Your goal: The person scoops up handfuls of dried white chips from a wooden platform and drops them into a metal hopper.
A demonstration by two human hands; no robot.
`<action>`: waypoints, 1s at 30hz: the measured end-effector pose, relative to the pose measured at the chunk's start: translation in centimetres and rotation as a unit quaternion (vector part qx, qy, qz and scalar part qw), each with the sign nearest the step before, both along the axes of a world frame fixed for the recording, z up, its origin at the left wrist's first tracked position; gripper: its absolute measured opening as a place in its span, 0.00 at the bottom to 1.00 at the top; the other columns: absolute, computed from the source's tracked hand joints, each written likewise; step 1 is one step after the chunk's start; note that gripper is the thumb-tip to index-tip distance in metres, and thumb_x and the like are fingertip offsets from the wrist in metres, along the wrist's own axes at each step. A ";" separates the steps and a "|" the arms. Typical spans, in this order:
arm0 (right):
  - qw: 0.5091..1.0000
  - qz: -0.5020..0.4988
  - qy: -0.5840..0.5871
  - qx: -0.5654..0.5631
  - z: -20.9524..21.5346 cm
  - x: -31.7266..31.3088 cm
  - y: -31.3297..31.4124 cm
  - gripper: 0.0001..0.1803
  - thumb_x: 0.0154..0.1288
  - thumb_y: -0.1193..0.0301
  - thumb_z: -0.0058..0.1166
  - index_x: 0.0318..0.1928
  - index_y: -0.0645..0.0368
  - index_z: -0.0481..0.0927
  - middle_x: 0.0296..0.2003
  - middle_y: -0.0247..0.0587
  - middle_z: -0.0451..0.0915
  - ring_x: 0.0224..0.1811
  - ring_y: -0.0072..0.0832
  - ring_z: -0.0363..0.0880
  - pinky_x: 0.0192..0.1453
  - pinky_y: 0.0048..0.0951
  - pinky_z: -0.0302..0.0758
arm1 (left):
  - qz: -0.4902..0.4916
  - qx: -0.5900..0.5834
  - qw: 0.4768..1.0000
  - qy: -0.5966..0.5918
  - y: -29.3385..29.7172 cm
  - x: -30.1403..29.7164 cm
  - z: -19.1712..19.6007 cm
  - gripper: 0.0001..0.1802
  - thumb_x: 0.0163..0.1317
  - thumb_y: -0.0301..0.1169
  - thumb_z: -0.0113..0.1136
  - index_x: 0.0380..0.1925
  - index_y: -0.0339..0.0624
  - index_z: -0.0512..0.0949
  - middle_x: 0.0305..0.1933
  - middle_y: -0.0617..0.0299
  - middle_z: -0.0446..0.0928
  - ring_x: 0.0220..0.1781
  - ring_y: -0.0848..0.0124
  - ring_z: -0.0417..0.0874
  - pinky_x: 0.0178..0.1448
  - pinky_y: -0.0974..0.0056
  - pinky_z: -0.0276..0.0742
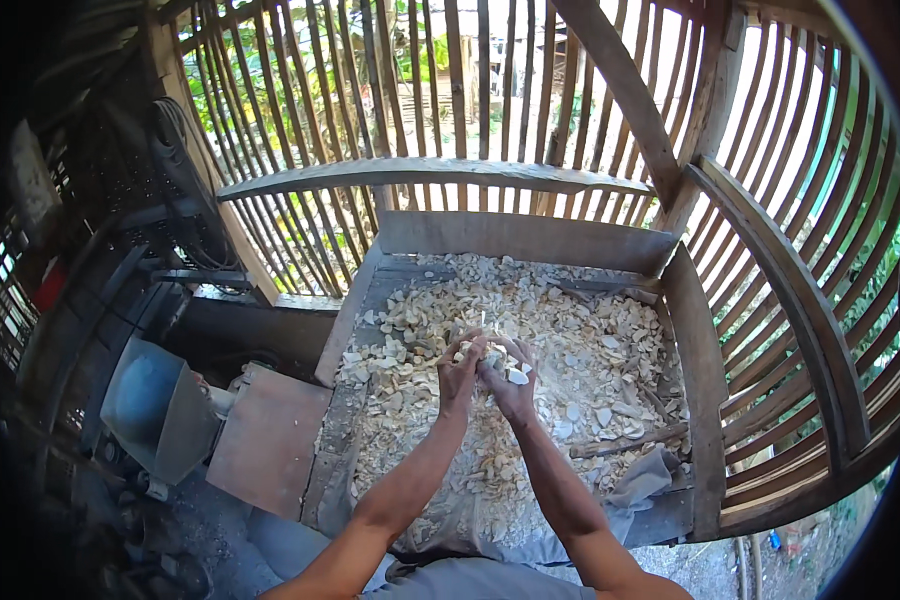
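A heap of pale, dry, broken chips (400, 430), perhaps dried cassava, covers a wooden bin with raised board sides (705, 370). Over the middle of the heap my left hand (458, 378) and my right hand (515, 390) are cupped together around a clump of the chips. A few white pieces (517, 376) show between the fingers and at the edge of my right hand. Powder and finer crumbs lie around and below both hands. Some fingertips are hidden behind the chips.
To the left stands a machine with a metal hopper (150, 410), beside a flat brownish board (270, 440). A grey cloth (642, 480) hangs over the bin's near right corner, close to a wooden stick (625, 442). Slatted wooden walls (450, 175) rise behind and to the right.
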State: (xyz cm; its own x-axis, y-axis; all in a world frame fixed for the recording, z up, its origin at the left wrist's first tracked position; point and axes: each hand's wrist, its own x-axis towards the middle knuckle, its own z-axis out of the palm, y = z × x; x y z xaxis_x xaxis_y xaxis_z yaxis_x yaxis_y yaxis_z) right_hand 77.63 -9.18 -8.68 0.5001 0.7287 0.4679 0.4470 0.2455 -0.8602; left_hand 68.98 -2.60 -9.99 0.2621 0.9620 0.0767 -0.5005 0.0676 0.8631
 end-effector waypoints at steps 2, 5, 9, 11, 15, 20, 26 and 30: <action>0.999 0.025 0.037 0.006 -0.3 -1.0 0.4 0.25 0.49 0.67 0.69 0.51 0.55 0.82 0.48 0.52 0.79 0.54 0.46 0.76 0.63 0.42 0.69 | 0.020 0.001 0.999 -0.028 -0.2 -1.0 0.0 0.13 0.63 0.31 0.65 0.46 0.38 0.84 0.44 0.64 0.82 0.43 0.78 0.80 0.49 0.72 0.75; 1.000 0.027 0.006 0.003 0.5 -2.7 0.9 0.26 0.49 0.67 0.69 0.51 0.56 0.82 0.47 0.50 0.79 0.52 0.46 0.76 0.60 0.42 0.71 | 0.024 -0.042 0.999 -0.002 0.3 -3.0 0.4 0.15 0.65 0.31 0.65 0.49 0.35 0.81 0.43 0.62 0.83 0.45 0.77 0.80 0.52 0.72 0.75; 0.998 0.057 -0.039 -0.002 2.8 -6.0 2.4 0.25 0.49 0.67 0.68 0.51 0.56 0.82 0.47 0.50 0.79 0.52 0.45 0.76 0.59 0.42 0.71 | 0.070 -0.045 0.997 -0.007 1.5 -6.6 1.8 0.15 0.65 0.32 0.65 0.48 0.37 0.82 0.42 0.64 0.83 0.43 0.78 0.80 0.50 0.73 0.75; 0.996 0.088 -0.033 0.007 4.1 -8.4 3.9 0.25 0.49 0.67 0.68 0.51 0.56 0.82 0.47 0.49 0.79 0.53 0.45 0.76 0.59 0.42 0.71 | 0.096 -0.025 0.995 -0.011 2.6 -9.2 2.9 0.15 0.65 0.34 0.65 0.47 0.37 0.82 0.40 0.66 0.82 0.41 0.78 0.79 0.47 0.72 0.75; 0.988 0.129 -0.074 0.033 7.8 -13.8 7.2 0.26 0.49 0.66 0.68 0.51 0.57 0.81 0.48 0.49 0.78 0.53 0.44 0.76 0.59 0.42 0.72 | 0.170 -0.012 0.985 -0.017 4.3 -14.9 7.8 0.14 0.64 0.34 0.65 0.45 0.38 0.83 0.38 0.67 0.81 0.38 0.80 0.78 0.40 0.73 0.74; 0.956 0.252 -0.090 0.116 14.6 -26.5 12.0 0.29 0.49 0.60 0.67 0.53 0.57 0.81 0.50 0.51 0.77 0.54 0.45 0.77 0.60 0.43 0.72 | 0.310 0.025 0.950 -0.015 8.4 -28.9 13.3 0.16 0.59 0.38 0.68 0.41 0.39 0.84 0.34 0.66 0.81 0.33 0.79 0.77 0.35 0.71 0.72; 0.901 0.405 -0.027 0.153 19.2 -42.8 16.6 0.31 0.48 0.56 0.66 0.54 0.54 0.81 0.51 0.49 0.77 0.55 0.44 0.76 0.61 0.41 0.71 | 0.439 0.046 0.897 0.017 6.1 -44.0 22.2 0.22 0.57 0.44 0.69 0.42 0.37 0.83 0.38 0.60 0.82 0.37 0.72 0.81 0.40 0.67 0.76; 0.893 0.427 -0.013 0.142 15.8 -49.8 18.7 0.31 0.48 0.54 0.65 0.54 0.52 0.82 0.51 0.51 0.78 0.57 0.44 0.76 0.62 0.40 0.70 | 0.480 0.018 0.875 0.057 6.9 -50.8 19.1 0.25 0.57 0.45 0.70 0.46 0.35 0.83 0.42 0.58 0.82 0.41 0.68 0.82 0.46 0.63 0.77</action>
